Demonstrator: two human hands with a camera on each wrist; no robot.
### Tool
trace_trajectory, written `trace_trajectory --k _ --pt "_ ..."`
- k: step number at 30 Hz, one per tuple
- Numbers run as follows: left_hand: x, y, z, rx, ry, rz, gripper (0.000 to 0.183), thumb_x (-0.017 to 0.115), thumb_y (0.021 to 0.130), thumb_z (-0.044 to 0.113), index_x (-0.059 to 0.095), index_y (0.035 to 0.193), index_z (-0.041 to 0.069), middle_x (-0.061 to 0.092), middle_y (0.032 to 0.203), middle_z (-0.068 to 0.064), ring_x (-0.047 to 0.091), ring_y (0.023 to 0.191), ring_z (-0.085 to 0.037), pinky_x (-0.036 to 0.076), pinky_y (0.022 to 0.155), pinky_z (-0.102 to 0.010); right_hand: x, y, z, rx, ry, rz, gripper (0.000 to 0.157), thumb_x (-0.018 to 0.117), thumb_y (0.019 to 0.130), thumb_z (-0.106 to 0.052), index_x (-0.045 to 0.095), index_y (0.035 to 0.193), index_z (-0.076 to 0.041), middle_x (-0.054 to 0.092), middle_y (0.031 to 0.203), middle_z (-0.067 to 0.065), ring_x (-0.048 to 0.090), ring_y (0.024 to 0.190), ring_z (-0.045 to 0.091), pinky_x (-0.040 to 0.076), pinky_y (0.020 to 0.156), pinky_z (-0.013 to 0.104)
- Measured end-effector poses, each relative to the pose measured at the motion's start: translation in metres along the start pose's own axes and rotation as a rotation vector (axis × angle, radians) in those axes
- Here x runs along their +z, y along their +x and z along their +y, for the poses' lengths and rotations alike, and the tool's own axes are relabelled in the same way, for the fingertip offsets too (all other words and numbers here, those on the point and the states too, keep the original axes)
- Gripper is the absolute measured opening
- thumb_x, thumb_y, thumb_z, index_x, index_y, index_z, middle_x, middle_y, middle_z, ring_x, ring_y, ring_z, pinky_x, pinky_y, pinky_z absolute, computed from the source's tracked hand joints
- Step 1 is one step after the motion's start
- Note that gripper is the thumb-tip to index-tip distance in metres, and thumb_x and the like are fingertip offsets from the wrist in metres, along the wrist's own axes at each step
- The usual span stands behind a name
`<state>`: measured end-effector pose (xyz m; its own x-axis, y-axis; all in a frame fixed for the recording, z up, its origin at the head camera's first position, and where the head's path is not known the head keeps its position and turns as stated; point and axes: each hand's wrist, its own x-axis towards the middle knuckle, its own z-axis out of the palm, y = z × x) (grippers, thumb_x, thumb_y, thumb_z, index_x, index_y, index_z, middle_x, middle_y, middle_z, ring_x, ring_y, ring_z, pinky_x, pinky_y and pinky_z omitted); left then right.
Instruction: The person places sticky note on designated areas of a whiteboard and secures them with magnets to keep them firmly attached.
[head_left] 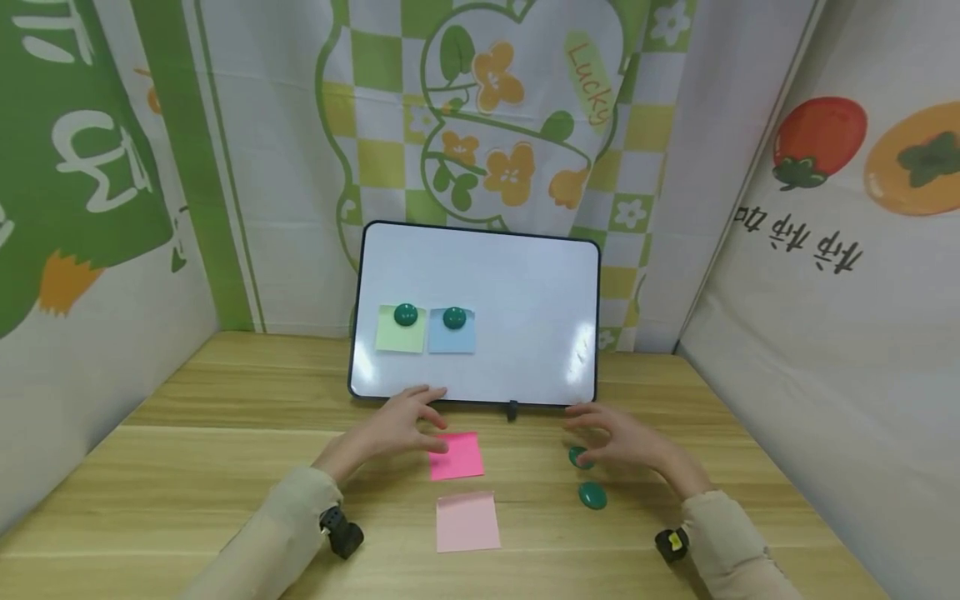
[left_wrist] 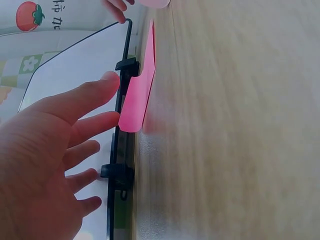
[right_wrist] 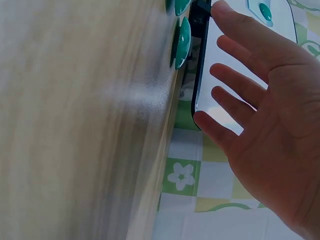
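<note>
My left hand [head_left: 398, 422], fingers spread, is over the left edge of a bright pink sticky note [head_left: 461, 457] on the table. In the left wrist view that note [left_wrist: 139, 100] curls up beside the thumb and index finger, and nothing is gripped. On the right, my right hand [head_left: 618, 435] hovers with parted fingers at a green round magnet [head_left: 577, 457], its thumb overlapping the magnet in the head view. A second green magnet [head_left: 592, 495] lies closer to me. The right wrist view shows the palm bare, with a magnet [right_wrist: 183, 44] beyond the thumb side.
A black-framed whiteboard [head_left: 525, 325] leans at the back on small stands. Green magnets hold a pale green note [head_left: 400, 340] and a blue note [head_left: 452, 342] on it. A light pink note [head_left: 468, 523] lies nearest me on the wooden table [head_left: 187, 467]. Patterned curtains [head_left: 270, 167] surround the table.
</note>
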<state>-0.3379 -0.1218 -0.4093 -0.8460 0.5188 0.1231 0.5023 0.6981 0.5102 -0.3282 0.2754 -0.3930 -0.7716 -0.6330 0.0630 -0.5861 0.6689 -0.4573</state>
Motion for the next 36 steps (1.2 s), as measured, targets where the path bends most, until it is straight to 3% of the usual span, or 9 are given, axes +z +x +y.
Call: trace_trajectory --k 12,21,30,36 --pt "0.0037 0.0004 -0.0033 0.014 0.058 -0.019 0.028 0.081 0.08 0.036 0.078 0.1 0.017 0.041 0.157 -0.009 0.022 0.15 -0.042 0.02 0.119 -0.064 0.003 -0.0026 0.0032 0.04 0.033 -0.08 0.06 0.078 0.085 -0.03 0.057 0.138 -0.01 0.039 0.156 0.015 0.032 0.144 0.045 0.026 0.113 0.07" --pt "0.0047 -0.0026 0.0006 -0.059 0.077 -0.03 0.007 0.08 0.082 0.026 0.078 0.088 0.024 0.044 0.156 0.002 0.017 0.153 -0.033 0.016 0.123 -0.057 0.0034 -0.0017 0.0062 0.01 0.032 -0.099 0.059 0.078 0.085 -0.025 0.057 0.137 -0.006 0.042 0.153 0.02 0.038 0.14 0.046 0.029 0.113 0.068" --pt "0.0036 -0.0018 0.0008 0.015 0.125 -0.013 0.005 0.076 0.083 0.024 0.077 0.08 0.021 0.054 0.148 -0.005 0.027 0.149 -0.039 0.02 0.122 -0.056 0.0024 -0.001 0.0082 0.032 0.015 -0.137 0.054 0.075 0.088 -0.025 0.059 0.136 -0.007 0.042 0.153 0.019 0.037 0.14 0.046 0.029 0.113 0.067" --pt "0.0023 -0.002 0.0049 -0.003 0.116 -0.002 0.006 0.075 0.086 0.023 0.076 0.08 0.024 0.055 0.147 -0.004 0.03 0.148 -0.037 0.021 0.122 -0.055 0.0028 -0.0016 0.0089 0.045 0.01 -0.138 0.052 0.075 0.089 -0.027 0.06 0.135 -0.009 0.042 0.153 0.019 0.037 0.141 0.047 0.029 0.113 0.068"
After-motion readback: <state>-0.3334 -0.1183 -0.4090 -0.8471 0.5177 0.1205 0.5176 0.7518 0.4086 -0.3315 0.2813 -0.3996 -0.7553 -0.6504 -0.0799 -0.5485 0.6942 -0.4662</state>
